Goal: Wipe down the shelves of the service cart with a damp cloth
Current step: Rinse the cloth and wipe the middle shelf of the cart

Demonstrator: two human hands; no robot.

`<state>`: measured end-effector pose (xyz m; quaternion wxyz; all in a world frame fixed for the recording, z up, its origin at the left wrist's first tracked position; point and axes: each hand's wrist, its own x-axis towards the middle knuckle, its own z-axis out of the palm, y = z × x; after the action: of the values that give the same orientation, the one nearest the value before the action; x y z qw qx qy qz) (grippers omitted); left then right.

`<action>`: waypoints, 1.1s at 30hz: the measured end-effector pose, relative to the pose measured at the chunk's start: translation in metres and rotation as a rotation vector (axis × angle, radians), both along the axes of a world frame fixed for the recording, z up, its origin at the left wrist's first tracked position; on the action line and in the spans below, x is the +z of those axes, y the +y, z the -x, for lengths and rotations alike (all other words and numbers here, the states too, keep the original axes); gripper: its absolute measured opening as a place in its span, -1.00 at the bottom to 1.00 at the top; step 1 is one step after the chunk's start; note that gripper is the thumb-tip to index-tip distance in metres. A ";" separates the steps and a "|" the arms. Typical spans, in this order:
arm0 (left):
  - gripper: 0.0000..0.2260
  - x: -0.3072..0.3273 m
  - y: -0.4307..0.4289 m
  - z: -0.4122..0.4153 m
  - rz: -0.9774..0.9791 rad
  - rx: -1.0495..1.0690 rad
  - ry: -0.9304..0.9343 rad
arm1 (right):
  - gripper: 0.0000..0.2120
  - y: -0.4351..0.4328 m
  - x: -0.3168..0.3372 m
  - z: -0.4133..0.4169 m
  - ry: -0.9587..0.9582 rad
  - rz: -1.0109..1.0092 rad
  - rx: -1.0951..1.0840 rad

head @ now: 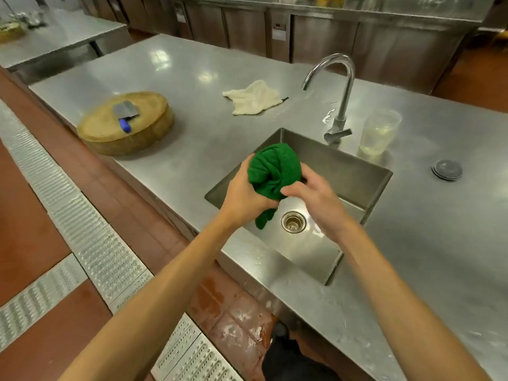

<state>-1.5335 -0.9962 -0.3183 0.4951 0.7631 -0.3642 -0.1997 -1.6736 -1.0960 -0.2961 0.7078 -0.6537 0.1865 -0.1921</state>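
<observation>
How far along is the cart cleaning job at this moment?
Done: nothing on the cart shows; no service cart is in view. In hand: the left hand and right hand grip the bunched green terry cloth over the stainless steel sink, apparently wringing it. Left: wiping every shelf.

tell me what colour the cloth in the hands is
Dark green cloth, bunched over the sink; seen in the head view.

bright overhead glare on the steel counter (176, 78), edges warped, background soft.
</observation>
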 end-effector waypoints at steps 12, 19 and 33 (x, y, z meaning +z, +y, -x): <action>-0.79 0.025 -0.113 -0.015 -0.215 -0.212 0.296 | 0.13 -0.107 -0.021 -0.015 0.342 1.481 -0.100; -0.28 0.024 -0.152 -0.013 -0.250 -0.396 0.212 | -0.08 -0.154 -0.036 -0.020 0.353 1.462 -0.220; -0.20 -0.003 -0.169 -0.053 -0.446 -0.621 -0.276 | -0.67 -0.146 -0.036 -0.050 0.826 1.009 -0.130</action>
<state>-1.4808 -1.1653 -0.3209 0.1799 0.7253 -0.5880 -0.3095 -1.6232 -1.2420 -0.3319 0.1711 -0.9129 0.3691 -0.0316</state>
